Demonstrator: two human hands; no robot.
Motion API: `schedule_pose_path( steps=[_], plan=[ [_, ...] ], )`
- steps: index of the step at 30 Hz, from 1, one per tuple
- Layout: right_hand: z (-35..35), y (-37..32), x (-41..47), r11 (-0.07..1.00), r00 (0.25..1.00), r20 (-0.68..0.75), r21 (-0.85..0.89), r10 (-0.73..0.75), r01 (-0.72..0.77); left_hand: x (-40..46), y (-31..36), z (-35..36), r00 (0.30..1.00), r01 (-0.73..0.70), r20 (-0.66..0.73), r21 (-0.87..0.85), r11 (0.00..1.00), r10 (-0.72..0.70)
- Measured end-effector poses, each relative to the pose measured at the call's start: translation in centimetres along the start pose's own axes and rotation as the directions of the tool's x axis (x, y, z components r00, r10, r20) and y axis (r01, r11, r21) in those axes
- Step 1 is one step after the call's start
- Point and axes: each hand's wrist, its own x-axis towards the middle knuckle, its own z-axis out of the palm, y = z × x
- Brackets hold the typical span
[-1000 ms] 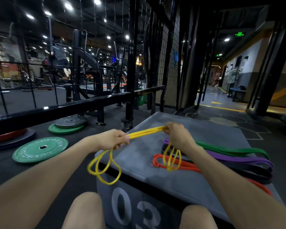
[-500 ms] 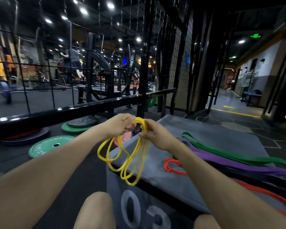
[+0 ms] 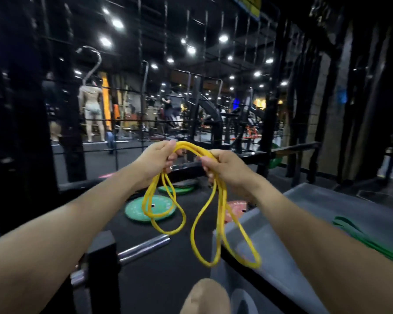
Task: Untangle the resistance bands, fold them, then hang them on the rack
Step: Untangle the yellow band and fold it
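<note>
A thin yellow resistance band [image 3: 220, 214] arches between my two hands at chest height, with several loops hanging down from each hand. My left hand [image 3: 156, 160] grips one end of the arch, fingers curled round the strands. My right hand [image 3: 225, 165] grips the other end a short way to the right. A green band [image 3: 359, 232] lies on the grey plyo box [image 3: 304, 214] at the right edge; a sliver of a purple band shows below it. The other bands are out of view.
A black rack post with a chrome peg [image 3: 145, 245] stands low at the left. Green weight plates [image 3: 150, 208] and a reddish plate [image 3: 236, 206] lie on the dark floor. A black rail and wire fence [image 3: 191, 166] run across ahead. My knee [image 3: 205, 295] is at the bottom.
The view has swung left and up, so most of the box and its bands have left the frame. My hands have risen and parted slightly, and the yellow loops now hang in two bunches.
</note>
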Motion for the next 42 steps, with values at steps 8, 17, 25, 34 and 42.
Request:
schedule_pose_path(
  steps=[8,17,25,34,42],
  plan=[
    [5.5,-5.0,6.2,0.944,0.991,0.006,0.306,-0.131,0.122,-2.7,5.5,-9.0,0.896,-0.160,-0.172,0.734,0.660,0.409],
    [10.2,-10.5,13.4,0.909,0.936,-0.192,0.243,-0.296,0.338,-0.9,9.6,-14.1,0.677,0.048,-0.454,0.812,0.581,0.579],
    [12.1,-11.4,17.1,0.922,0.844,-0.379,-0.074,-0.380,0.381,1.5,11.2,-13.7,0.709,0.303,-0.442,0.895,0.328,0.550],
    [13.9,-8.9,16.4,0.884,0.812,-0.362,-0.277,-0.459,0.376,0.5,9.8,-13.1,0.768,0.398,-0.381,0.914,0.081,0.515],
    [13.9,-9.2,14.2,0.854,0.821,-0.244,-0.225,-0.516,0.469,-1.9,7.5,-13.0,0.709,0.354,-0.470,0.882,0.310,0.526]
  ],
)
